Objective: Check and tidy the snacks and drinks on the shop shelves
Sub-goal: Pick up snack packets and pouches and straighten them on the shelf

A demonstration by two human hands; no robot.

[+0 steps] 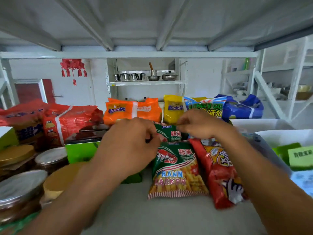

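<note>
Two green prawn cracker bags sit mid-shelf. The front bag [176, 168] lies flat. The rear bag [167, 133] stands behind it, held by both hands. My left hand [130, 143] pinches its left edge with curled fingers. My right hand [201, 124] pinches its top right corner. A red snack bag [221, 173] lies to the right of the front bag, beside my right forearm.
Large noodle packs line the back: red [67, 122], orange [132, 111], yellow [172, 107], blue [242, 107]. Jars with gold and clear lids [22, 184] stand at the left, beside a green box [79, 151]. Green cartons [299, 156] sit at the right. The grey shelf [152, 216] shows in front.
</note>
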